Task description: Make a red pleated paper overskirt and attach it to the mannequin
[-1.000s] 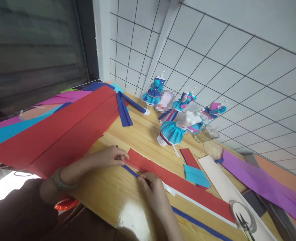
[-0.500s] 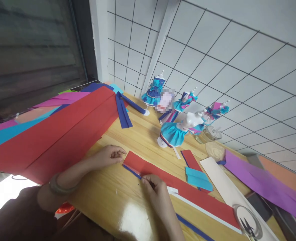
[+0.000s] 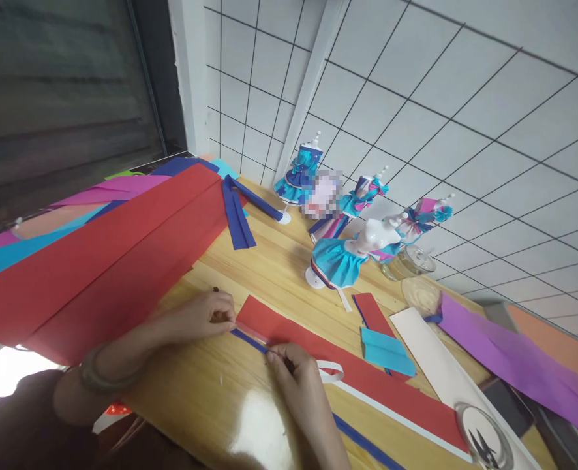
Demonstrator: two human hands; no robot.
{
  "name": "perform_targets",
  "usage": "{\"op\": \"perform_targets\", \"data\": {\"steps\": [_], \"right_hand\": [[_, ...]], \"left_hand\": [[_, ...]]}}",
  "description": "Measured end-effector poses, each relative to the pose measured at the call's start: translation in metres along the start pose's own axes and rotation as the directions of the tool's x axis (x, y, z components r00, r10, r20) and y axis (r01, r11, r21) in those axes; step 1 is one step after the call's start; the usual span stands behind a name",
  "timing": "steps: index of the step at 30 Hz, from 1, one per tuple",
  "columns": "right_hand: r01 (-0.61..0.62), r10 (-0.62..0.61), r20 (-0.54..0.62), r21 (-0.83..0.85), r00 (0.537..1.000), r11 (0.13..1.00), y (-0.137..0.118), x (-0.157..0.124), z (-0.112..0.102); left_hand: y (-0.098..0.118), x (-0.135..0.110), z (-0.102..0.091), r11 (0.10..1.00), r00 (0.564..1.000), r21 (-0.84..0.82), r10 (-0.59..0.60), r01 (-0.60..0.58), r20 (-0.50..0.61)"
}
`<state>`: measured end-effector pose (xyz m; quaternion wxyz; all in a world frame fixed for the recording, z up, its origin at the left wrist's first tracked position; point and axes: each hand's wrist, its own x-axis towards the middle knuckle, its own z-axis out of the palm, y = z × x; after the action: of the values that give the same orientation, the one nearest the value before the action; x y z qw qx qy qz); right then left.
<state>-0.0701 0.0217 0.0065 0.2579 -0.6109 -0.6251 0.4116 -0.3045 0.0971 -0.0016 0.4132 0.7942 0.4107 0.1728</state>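
A long red paper strip point(image 3: 338, 369) lies on the wooden table point(image 3: 274, 274), with a narrow blue strip point(image 3: 362, 440) and a white strip point(image 3: 396, 414) along its near edge. My left hand point(image 3: 203, 316) pinches the strip's left end, fingers closed. My right hand point(image 3: 293, 375) pinches the near edge a little to the right, fingers closed on the red and blue paper. A white tape loop point(image 3: 331, 371) curls beside my right hand.
Large red sheets point(image 3: 103, 261) over coloured paper cover the left. Blue strips point(image 3: 237, 215) lie behind. Small mannequins in paper dresses point(image 3: 342, 254) stand near the wall. A glass jar point(image 3: 409, 261), folded turquoise paper point(image 3: 387, 349), white and purple sheets and a dish point(image 3: 479, 434) lie right.
Both hands shifted slightly left along the strip's end. The left fingers closed again on the end. A white tape loop now curls up beside my right hand.
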Motion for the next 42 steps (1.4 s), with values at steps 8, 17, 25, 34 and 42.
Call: {"op": "perform_targets", "data": {"steps": [8,17,25,34,42], "right_hand": [[-0.102,0.102,-0.046,-0.014,0.994,0.995,-0.002,-0.004,-0.007],[-0.208,0.226,-0.198,0.109,0.954,0.972,0.010,-0.011,-0.014],[-0.235,0.237,-0.225,0.037,0.945,0.971,0.013,-0.013,-0.012],[-0.241,0.238,-0.207,0.012,0.949,0.971,0.016,-0.014,-0.014],[-0.250,0.235,-0.232,-0.037,0.944,0.968,0.017,-0.012,-0.016]], "left_hand": [[0.006,0.004,0.000,0.996,0.998,0.072,-0.054,0.055,-0.011],[0.011,0.009,0.002,0.973,0.996,0.210,-0.090,0.093,-0.021],[0.011,0.012,0.003,0.956,0.993,0.271,-0.119,0.116,-0.006],[0.009,0.015,0.004,0.943,0.988,0.300,-0.153,0.141,0.016],[0.009,0.016,0.003,0.944,0.987,0.295,-0.158,0.148,0.010]]}}
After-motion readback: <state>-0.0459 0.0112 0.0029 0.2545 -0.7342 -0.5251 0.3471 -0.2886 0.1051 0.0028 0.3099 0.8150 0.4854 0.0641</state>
